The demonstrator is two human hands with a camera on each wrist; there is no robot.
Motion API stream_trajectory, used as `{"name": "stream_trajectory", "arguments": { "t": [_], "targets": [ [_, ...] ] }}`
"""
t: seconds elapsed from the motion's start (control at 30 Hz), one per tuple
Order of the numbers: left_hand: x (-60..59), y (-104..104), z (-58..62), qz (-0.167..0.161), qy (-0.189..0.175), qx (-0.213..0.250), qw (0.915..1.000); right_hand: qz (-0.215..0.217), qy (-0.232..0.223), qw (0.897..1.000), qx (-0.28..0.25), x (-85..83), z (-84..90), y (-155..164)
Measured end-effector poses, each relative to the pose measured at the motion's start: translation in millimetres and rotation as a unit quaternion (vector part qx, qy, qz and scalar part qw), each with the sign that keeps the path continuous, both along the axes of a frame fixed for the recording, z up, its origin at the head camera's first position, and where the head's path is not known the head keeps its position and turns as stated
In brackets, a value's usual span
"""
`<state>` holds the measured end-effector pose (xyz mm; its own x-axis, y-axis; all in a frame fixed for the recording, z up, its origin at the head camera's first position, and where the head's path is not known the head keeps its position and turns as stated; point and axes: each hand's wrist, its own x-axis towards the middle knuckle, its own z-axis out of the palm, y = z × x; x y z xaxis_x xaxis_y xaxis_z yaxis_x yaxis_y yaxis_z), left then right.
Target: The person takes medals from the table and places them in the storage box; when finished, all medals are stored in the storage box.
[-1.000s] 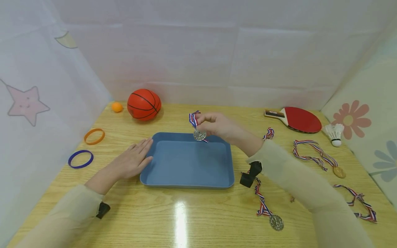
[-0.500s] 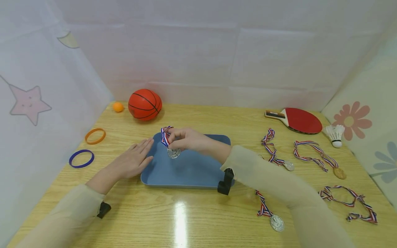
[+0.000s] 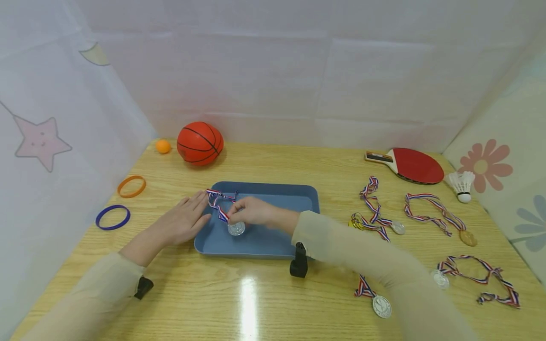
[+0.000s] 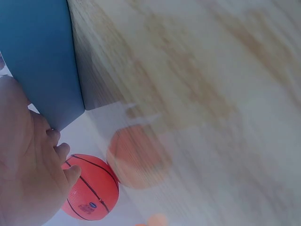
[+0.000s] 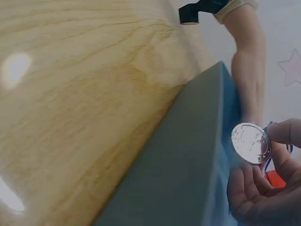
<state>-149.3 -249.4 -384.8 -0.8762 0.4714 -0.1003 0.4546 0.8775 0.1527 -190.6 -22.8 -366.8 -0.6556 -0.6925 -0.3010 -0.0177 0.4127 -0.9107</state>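
Right hand [image 3: 251, 211] over the blue tray's [image 3: 264, 244] left half now, fingers pinching the silver medal [image 3: 236, 228] at its ribbon end, disc just below the fingertips! Left hand [image 3: 183, 222] at the tray's left rim, fingers outstretched. Only the head view catches the table-tennis bat [image 3: 415, 166], beyond the tray's right end.

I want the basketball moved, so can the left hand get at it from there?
Probably yes: the left hand, holding nothing, rests at the left edge of the blue tray, and no object shows between it and the basketball.
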Motion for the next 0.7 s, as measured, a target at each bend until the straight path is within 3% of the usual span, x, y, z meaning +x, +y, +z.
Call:
{"name": "stream_trajectory", "arguments": {
  "t": [0.2, 0.5, 0.7],
  "targets": [
    [-0.5, 0, -0.4, -0.003, 0.003, -0.001, 1.0000, -0.008, 0.006, 0.999, 0.049, 1.7, -12.7, 0],
    [-1.7, 1, -0.5, -0.008, 0.008, 0.002, 0.9999, -0.028, -0.039, 0.998, 0.048, -3.1, -19.2, 11],
    [0.3, 2, 1.5, -0.007, 0.006, 0.006, 0.9999, -0.029, -0.043, 0.997, 0.055, -6.2, -17.8, 20]
  ]
}}
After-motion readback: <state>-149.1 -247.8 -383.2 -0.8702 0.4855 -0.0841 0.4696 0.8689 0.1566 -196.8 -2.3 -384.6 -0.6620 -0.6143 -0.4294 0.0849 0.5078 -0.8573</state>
